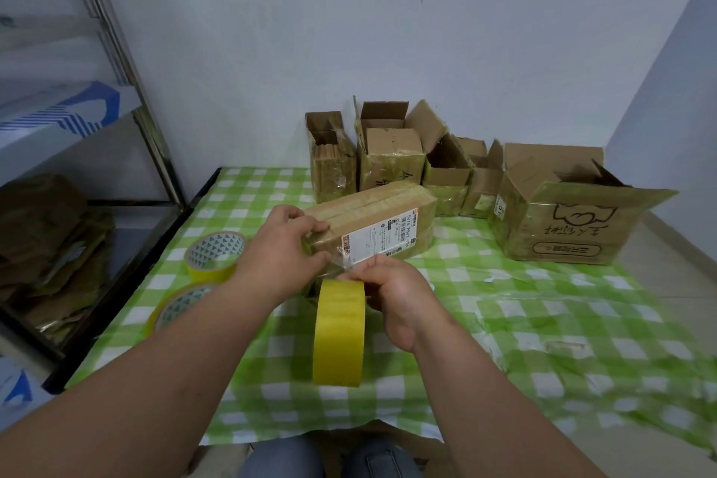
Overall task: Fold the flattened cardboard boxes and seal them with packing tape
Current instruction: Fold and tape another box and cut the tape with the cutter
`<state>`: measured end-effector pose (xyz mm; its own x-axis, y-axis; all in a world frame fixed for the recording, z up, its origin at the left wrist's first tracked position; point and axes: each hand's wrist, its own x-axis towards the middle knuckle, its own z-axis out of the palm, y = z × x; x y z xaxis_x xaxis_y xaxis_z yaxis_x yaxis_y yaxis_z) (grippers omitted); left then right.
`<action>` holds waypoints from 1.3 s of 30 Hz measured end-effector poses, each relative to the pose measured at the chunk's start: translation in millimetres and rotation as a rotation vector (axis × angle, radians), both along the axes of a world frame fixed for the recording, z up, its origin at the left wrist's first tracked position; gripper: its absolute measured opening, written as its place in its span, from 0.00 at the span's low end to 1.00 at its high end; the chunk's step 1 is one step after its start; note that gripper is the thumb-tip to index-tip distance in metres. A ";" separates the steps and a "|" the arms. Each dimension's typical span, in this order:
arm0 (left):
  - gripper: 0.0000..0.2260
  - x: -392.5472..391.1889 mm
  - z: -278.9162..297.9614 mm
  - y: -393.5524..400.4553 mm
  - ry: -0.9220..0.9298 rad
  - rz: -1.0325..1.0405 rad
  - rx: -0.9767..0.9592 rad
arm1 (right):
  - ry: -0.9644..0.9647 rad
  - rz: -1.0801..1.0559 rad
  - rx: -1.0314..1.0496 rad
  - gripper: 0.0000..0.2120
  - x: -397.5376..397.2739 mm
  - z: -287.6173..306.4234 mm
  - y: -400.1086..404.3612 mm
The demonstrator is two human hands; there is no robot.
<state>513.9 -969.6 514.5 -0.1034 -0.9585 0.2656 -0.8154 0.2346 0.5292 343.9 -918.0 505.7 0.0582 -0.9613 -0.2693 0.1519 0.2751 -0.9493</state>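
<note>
Nearest the camera, a roll of yellow packing tape (338, 334) stands on edge above the green-and-white checked tablecloth (523, 326), its free end running up toward the box. The right hand (395, 293) sits just behind the roll's top, fingers curled and pinching what looks like the clear tape strip, though glare makes the strip itself hard to trace. The left hand (289, 244) lies just beyond, fingers bent over the near end of a closed brown cardboard box with a white shipping label (372, 227), pressing it down.

To do this well, I would keep the box pinned, pull the tape taut and straight along the centre seam, then smooth it from the near edge outward so no wrinkles form.

The box is flat-topped, its flaps meeting along a lengthwise seam, already glossy with tape. Two spare yellow tape rolls (214, 255) lie left; open cardboard boxes (392, 155) stand against the wall.
</note>
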 end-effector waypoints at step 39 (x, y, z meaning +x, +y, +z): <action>0.28 -16.0 -23.1 5.0 -0.081 0.079 -0.140 | -0.206 -0.257 0.077 0.10 -8.2 -2.7 -5.8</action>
